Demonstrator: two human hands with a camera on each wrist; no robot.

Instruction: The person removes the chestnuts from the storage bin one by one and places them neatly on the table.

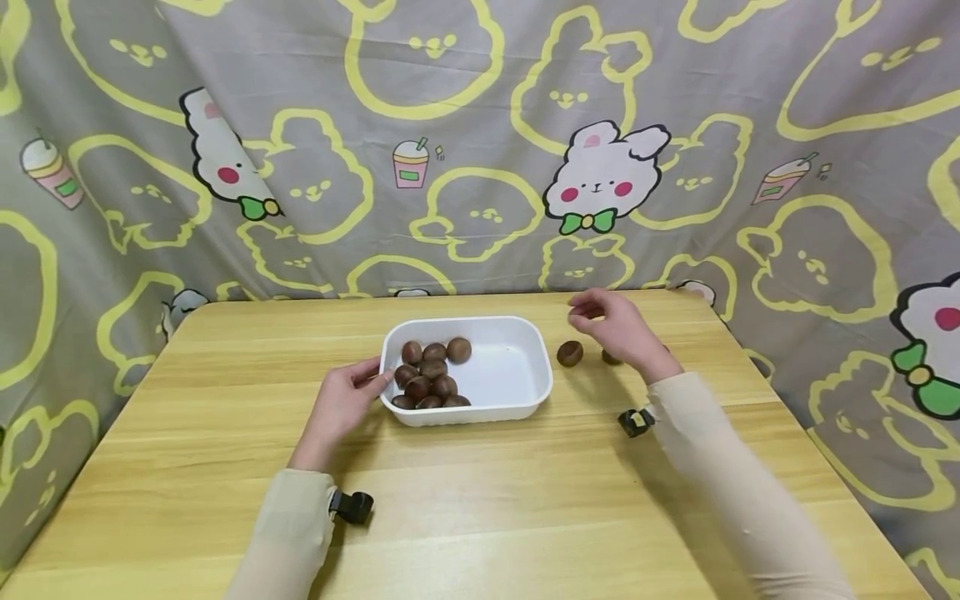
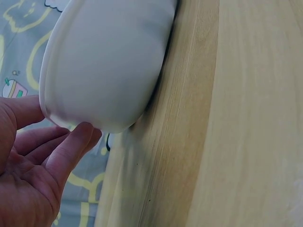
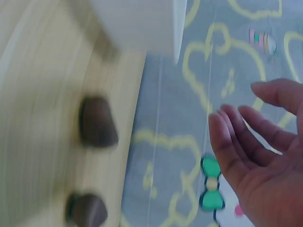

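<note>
A white rectangular tray (image 1: 502, 375) stands on the wooden table, with several brown chestnuts (image 1: 417, 387) gathered in its left half. My left hand (image 1: 345, 406) pinches the tray's left end, thumb at the rim and fingers against the outer wall. In the left wrist view those fingertips press the curved white wall (image 2: 109, 61). To the right of the tray, my right hand (image 1: 618, 329) hovers over the table with loosely bent fingers and nothing between them. Below it lies a chestnut (image 1: 570, 353); another chestnut (image 1: 611, 358) is partly hidden by the right hand.
A grey curtain (image 1: 480, 208) with yellow cartoon outlines hangs behind the table and along both sides. The wooden tabletop (image 1: 480, 508) extends toward me. Small black devices sit at both wrists, one of them a wrist device (image 1: 352, 507) on the left sleeve.
</note>
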